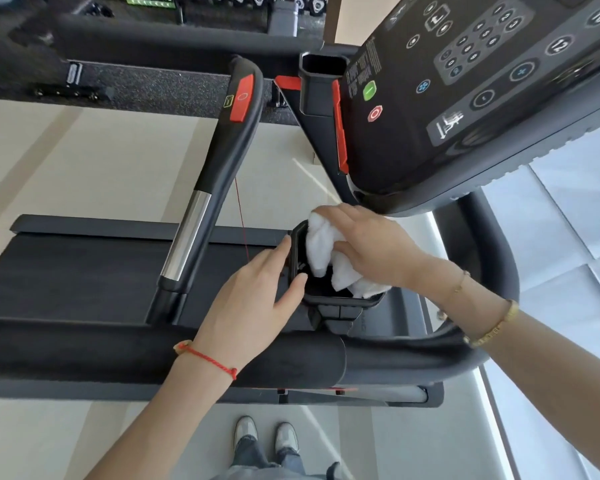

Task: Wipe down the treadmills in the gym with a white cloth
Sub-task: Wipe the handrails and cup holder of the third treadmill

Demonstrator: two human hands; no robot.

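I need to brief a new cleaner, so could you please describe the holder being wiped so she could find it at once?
Start at the big dark console with its number pad. Just below its lower edge sits a black, open-topped cup holder. Unlike the empty holder by the red trim farther up, this one has the white cloth pushed into it by the right hand, with the left hand steadying its rim.

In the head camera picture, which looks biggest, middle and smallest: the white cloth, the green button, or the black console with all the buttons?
Largest to smallest, as they look:
1. Black console
2. White cloth, partly hidden under the right hand
3. Green button
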